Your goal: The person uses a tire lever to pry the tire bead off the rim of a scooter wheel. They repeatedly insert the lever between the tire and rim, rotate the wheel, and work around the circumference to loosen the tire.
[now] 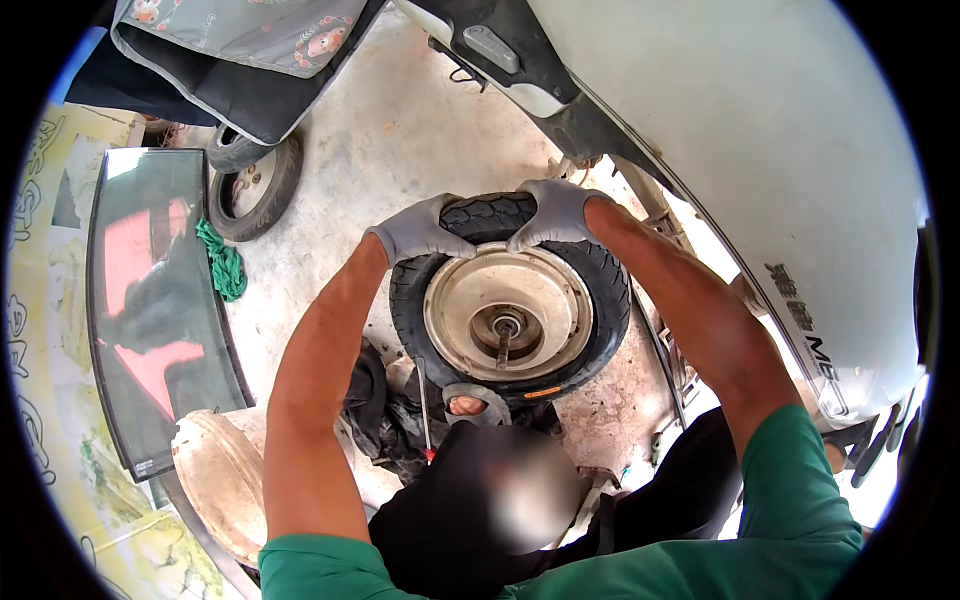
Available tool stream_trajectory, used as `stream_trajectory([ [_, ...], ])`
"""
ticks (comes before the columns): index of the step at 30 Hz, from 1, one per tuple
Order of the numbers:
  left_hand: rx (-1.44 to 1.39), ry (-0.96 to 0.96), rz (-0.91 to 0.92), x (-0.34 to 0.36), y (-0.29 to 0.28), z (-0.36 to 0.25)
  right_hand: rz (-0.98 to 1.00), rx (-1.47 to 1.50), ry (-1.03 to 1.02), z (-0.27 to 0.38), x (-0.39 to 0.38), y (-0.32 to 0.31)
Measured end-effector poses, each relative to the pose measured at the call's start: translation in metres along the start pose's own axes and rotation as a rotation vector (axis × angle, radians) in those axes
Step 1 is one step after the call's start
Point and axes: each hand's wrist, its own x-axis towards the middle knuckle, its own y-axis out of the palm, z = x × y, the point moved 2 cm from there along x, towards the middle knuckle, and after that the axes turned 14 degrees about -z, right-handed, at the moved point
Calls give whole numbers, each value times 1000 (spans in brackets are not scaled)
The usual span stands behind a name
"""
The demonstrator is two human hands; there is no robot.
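Observation:
A black tyre [408, 315] surrounds a cream-coloured wheel hub [455, 300] with a metal axle [504, 345] sticking out of its centre. On the tyre's far edge, my left hand [422, 230] and my right hand [558, 213], both in grey gloves, are side by side with a short gap between them. Their fingers curl over the tread and both thumbs press by the inner edge next to the hub. Below the tyre on the left is a red-handled screwdriver [426, 412], its shaft tip close to the sidewall. My sandalled foot [467, 404] touches the near side.
A white scooter body [770, 150] stands on the right. At left lean a dark glass panel [150, 330], a green cloth [226, 268] and old tyres [268, 205]. A dirty white drum [215, 480] is near my left arm; dark cloth [385, 425] lies below the wheel.

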Motion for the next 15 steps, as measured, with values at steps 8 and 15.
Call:
stream_trajectory([
  [8,253,6,-88,-1,0,-7,-124,-165,19,20,-19,-6],
  [15,446,-28,-194,-18,7,-31,-163,-165,-44,12,-21,-3],
])
